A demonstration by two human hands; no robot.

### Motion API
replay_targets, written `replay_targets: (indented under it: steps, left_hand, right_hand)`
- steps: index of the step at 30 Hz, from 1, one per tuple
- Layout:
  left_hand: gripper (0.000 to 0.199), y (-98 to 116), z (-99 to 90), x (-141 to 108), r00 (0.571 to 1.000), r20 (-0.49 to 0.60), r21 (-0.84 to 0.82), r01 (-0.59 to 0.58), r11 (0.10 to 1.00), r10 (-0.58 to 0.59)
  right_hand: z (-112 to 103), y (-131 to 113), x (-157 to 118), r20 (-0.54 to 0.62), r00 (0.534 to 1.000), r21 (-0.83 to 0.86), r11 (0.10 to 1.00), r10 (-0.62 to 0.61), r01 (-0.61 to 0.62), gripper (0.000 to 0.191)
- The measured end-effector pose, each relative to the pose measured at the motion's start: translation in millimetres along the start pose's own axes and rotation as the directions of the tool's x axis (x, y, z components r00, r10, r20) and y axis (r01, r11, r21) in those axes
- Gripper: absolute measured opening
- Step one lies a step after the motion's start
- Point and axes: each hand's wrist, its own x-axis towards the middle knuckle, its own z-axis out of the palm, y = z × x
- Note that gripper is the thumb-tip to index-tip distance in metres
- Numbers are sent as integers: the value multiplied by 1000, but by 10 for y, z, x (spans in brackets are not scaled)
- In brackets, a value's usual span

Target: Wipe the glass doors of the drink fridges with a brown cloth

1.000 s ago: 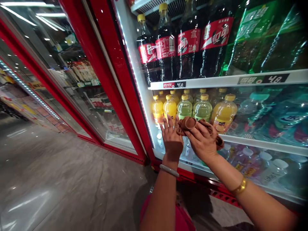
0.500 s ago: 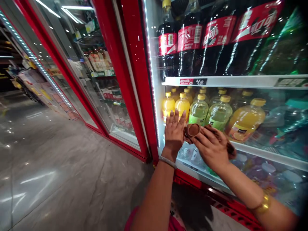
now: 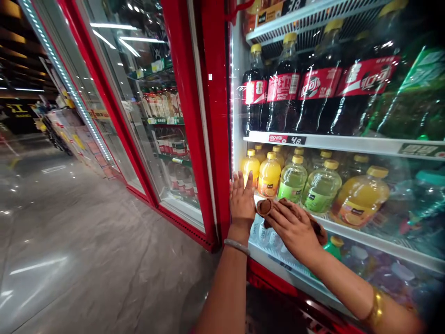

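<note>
Open left hand [image 3: 242, 206] is seemingly bracing against fridge door [image 3: 217, 120]; right hand [image 3: 297, 232] is gripping bunched brown cloth [image 3: 266, 207] there

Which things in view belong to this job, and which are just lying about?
In use:
- crumpled brown cloth, under the right hand
- clear glass cooler door, by the left hand

Just around:
- yellow-capped juice bottles
- red-labelled dark cola bottles
- white shelf edge
</note>
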Motion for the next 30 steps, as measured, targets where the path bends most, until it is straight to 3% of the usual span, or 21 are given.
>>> replay_targets:
  steps: [4,7,9,12,16,20,24,27,30]
  left_hand:
    - [62,-72,-63,21,999,-13,0,35,999,-35]
    - [67,-176,-129,36,998,5,-9,65,998,-65]
    - [68,-273,-148,14,994,16,5,106,994,-106]
    - [68,-401,-140,-77,988,45,45,149,988,-151]
    - [72,-405,-125,-212,990,104,68,88,994,-94]
    - [68,-319,-108,-282,990,138,15,8,1000,-10]
    - [64,-355,-88,-362,979,160,32,126,992,-129]
    - [70,-372,-92,-467,966,221,57,127,990,-137]
    - [75,-274,-76,-593,963,260,55,55,997,-67]
  right_hand:
    - [-20,82,375,-60,991,-52,991,118,-121,37]
    - [217,-63,675,-47,993,-61,992,109,-111,31]
    - [414,-225,697,-9,998,-32,998,61,-62,30]
    - [595,-397,464,34,999,9,1000,11,-11,34]
    - [544,-341,131,63,995,75,994,-82,78,35]
    - [502,-274,262,123,992,96,995,28,-40,33]
    - [637,-449,312,179,983,114,991,53,-74,35]
    - [597,-518,-82,203,979,150,989,-21,-10,32]
    - [338,-348,-576,206,974,183,982,-91,53,26]
